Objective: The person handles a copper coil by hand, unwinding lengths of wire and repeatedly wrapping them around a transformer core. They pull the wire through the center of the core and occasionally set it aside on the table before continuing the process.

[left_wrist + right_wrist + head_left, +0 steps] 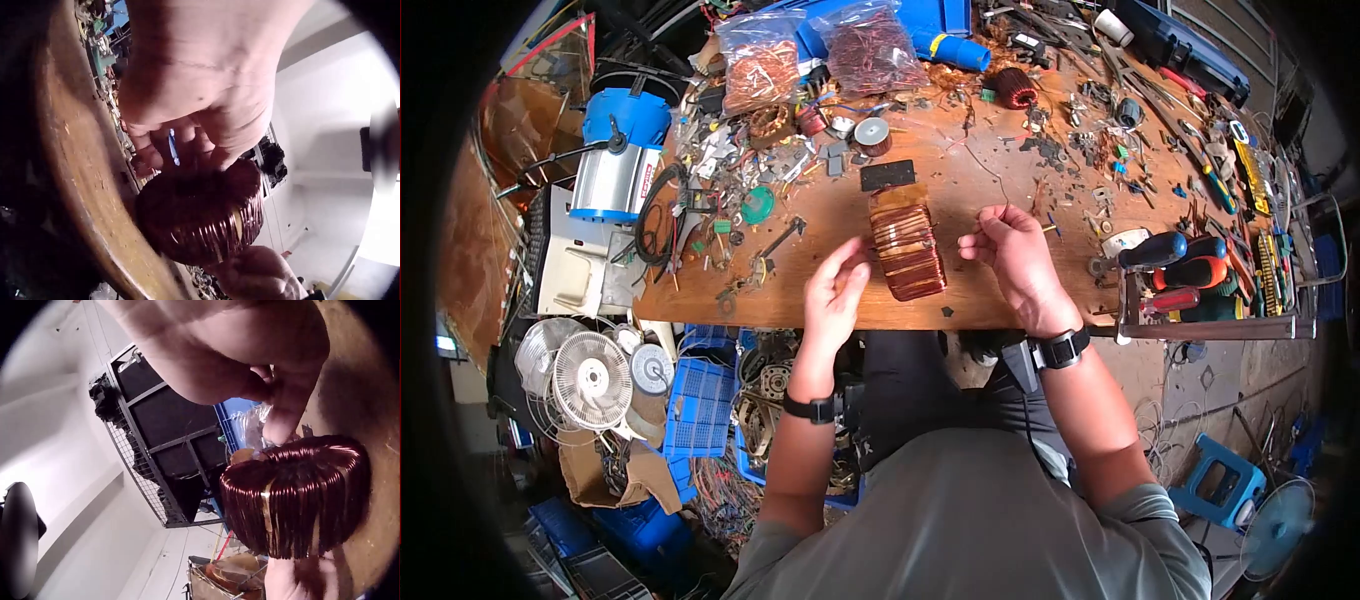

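A toroidal copper coil (908, 250), a thick ring wound in dark reddish wire with yellowish bands showing between the turns, stands on edge near the front of the wooden table. My left hand (837, 295) is at its left side, fingers loosely bent and fingertips right at the windings. On the other side, my right hand (1022, 258) pinches a thin dark wire (988, 172) between thumb and forefinger, apart from the coil in the head view. The right wrist view shows the coil's ring (297, 500) and windings close below the right fingers. Left fingertips are partly hidden behind the coil in the left wrist view.
Behind the coil lie a black rectangular piece (887, 175) and a wire spool (872, 136). Bags of copper wire (760, 65) stand at the back. Screwdrivers (1155, 250) sit in a rack at right. Scattered scrap (730, 185) covers the left side.
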